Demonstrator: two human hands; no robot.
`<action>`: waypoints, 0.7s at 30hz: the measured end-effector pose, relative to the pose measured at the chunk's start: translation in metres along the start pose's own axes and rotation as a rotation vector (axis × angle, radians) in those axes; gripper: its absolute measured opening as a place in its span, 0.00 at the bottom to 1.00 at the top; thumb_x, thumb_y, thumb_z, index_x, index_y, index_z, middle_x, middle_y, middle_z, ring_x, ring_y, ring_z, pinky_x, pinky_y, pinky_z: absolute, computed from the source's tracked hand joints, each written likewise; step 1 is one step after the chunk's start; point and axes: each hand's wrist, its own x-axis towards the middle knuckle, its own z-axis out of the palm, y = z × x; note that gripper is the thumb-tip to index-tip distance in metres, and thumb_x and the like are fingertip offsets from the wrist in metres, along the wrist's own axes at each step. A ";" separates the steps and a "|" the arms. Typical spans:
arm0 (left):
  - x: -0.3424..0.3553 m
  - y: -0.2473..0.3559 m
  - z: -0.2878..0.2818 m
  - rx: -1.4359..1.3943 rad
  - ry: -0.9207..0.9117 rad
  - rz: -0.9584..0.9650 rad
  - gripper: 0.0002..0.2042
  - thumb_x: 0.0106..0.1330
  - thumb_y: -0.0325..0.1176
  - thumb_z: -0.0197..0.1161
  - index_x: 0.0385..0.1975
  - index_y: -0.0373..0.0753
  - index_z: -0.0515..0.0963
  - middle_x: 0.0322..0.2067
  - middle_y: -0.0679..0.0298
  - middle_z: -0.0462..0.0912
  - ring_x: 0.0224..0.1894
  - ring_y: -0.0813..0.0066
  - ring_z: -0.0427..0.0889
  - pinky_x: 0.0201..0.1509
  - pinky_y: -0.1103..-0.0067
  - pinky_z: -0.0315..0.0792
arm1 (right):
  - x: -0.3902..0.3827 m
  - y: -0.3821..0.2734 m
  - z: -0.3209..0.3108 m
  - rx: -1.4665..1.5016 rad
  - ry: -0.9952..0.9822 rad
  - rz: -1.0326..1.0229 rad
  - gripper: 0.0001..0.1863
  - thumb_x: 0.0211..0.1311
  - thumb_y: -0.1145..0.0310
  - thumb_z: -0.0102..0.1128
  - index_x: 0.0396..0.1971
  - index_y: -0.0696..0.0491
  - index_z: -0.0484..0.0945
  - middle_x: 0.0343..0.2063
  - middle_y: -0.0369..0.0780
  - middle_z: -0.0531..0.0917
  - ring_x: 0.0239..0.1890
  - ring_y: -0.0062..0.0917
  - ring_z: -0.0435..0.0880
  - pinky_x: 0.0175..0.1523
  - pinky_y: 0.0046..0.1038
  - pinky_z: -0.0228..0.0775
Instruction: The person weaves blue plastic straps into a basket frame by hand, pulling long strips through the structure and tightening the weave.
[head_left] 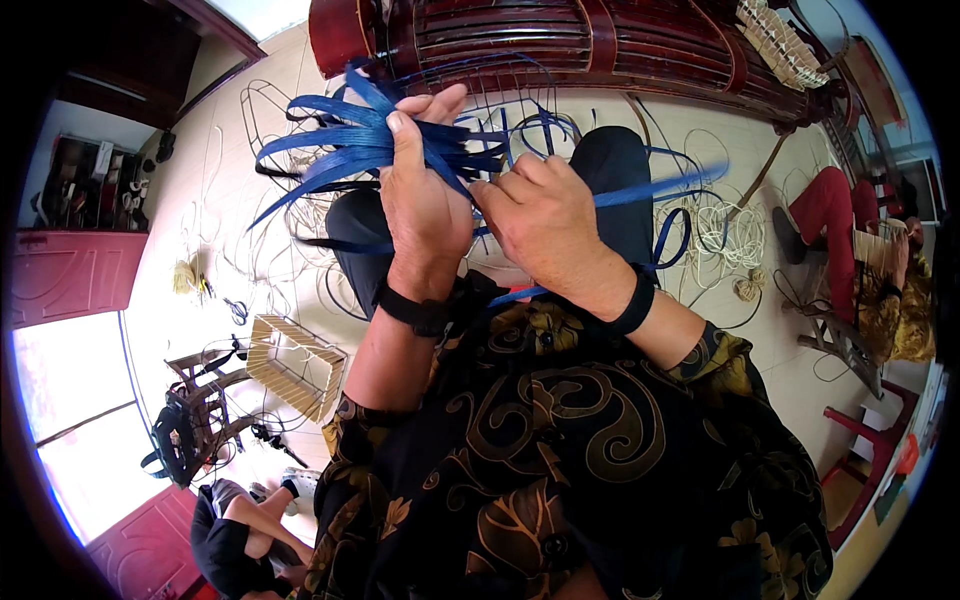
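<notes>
A fan of flat blue woven-looking strips [310, 150] is gripped in my left hand [425, 185], with the thumb laid over its middle and the strips' loops and ends sticking out on both sides. Just right of it, my right hand [535, 215] is closed, its curled fingers pinching a blue strip [660, 183] that runs out to the right over my dark-trousered knee. More blue and black strips hang below and between my hands.
A dark red wooden bench [560, 55] stands ahead. Loose cream cord [730, 235], a slatted tray [292, 365] and a small frame stool [200, 400] lie around me on the floor [190, 290]. Other people sit at right [840, 230] and lower left [235, 540].
</notes>
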 end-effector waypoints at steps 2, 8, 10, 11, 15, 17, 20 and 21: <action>0.000 -0.003 -0.004 -0.093 -0.042 -0.049 0.18 0.78 0.46 0.37 0.48 0.37 0.65 0.45 0.49 0.80 0.50 0.59 0.78 0.57 0.68 0.71 | -0.002 -0.001 0.001 0.011 -0.003 0.018 0.10 0.46 0.68 0.59 0.30 0.53 0.82 0.23 0.33 0.77 0.33 0.26 0.74 0.36 0.27 0.67; 0.001 -0.001 -0.016 -0.284 -0.099 -0.114 0.15 0.78 0.45 0.40 0.44 0.38 0.65 0.27 0.59 0.72 0.32 0.66 0.74 0.47 0.65 0.72 | -0.003 -0.002 -0.008 0.111 -0.156 0.077 0.09 0.53 0.64 0.60 0.29 0.53 0.82 0.23 0.34 0.78 0.32 0.28 0.77 0.31 0.30 0.73; -0.001 0.002 -0.015 -0.254 -0.057 -0.119 0.15 0.78 0.44 0.40 0.43 0.38 0.65 0.25 0.61 0.70 0.29 0.68 0.70 0.46 0.66 0.72 | 0.000 0.000 -0.021 0.137 -0.226 0.074 0.10 0.56 0.61 0.61 0.28 0.52 0.82 0.24 0.34 0.79 0.32 0.28 0.78 0.30 0.31 0.73; -0.001 0.003 -0.016 -0.236 -0.081 -0.100 0.15 0.78 0.44 0.40 0.43 0.38 0.66 0.24 0.61 0.70 0.29 0.67 0.70 0.46 0.66 0.72 | 0.005 0.002 -0.032 0.165 -0.264 0.123 0.13 0.56 0.57 0.64 0.27 0.52 0.81 0.25 0.35 0.80 0.33 0.28 0.79 0.31 0.32 0.73; -0.006 0.006 -0.015 -0.175 -0.182 -0.104 0.15 0.78 0.44 0.40 0.43 0.38 0.66 0.25 0.59 0.73 0.31 0.66 0.74 0.45 0.68 0.73 | 0.028 0.021 -0.045 0.385 -0.054 0.247 0.19 0.52 0.56 0.70 0.37 0.55 0.79 0.31 0.39 0.83 0.37 0.35 0.81 0.41 0.35 0.74; -0.013 0.009 -0.011 -0.174 -0.201 -0.155 0.15 0.78 0.44 0.42 0.42 0.37 0.67 0.26 0.58 0.75 0.33 0.65 0.77 0.45 0.70 0.74 | 0.030 0.029 -0.034 0.689 -0.143 0.360 0.26 0.51 0.55 0.71 0.47 0.53 0.77 0.36 0.42 0.83 0.42 0.36 0.81 0.46 0.33 0.73; -0.022 0.017 -0.003 -0.062 -0.195 -0.183 0.15 0.77 0.44 0.43 0.41 0.36 0.69 0.26 0.58 0.75 0.33 0.67 0.77 0.46 0.71 0.74 | 0.034 0.036 -0.038 1.027 -0.456 0.538 0.40 0.48 0.53 0.74 0.61 0.52 0.69 0.45 0.43 0.82 0.51 0.33 0.79 0.56 0.29 0.68; -0.023 0.018 -0.003 0.019 -0.177 -0.162 0.15 0.77 0.43 0.45 0.39 0.36 0.70 0.29 0.58 0.77 0.34 0.68 0.77 0.47 0.72 0.74 | 0.036 0.037 -0.040 1.062 -0.510 0.536 0.41 0.48 0.54 0.75 0.61 0.53 0.69 0.46 0.42 0.81 0.52 0.31 0.78 0.56 0.28 0.68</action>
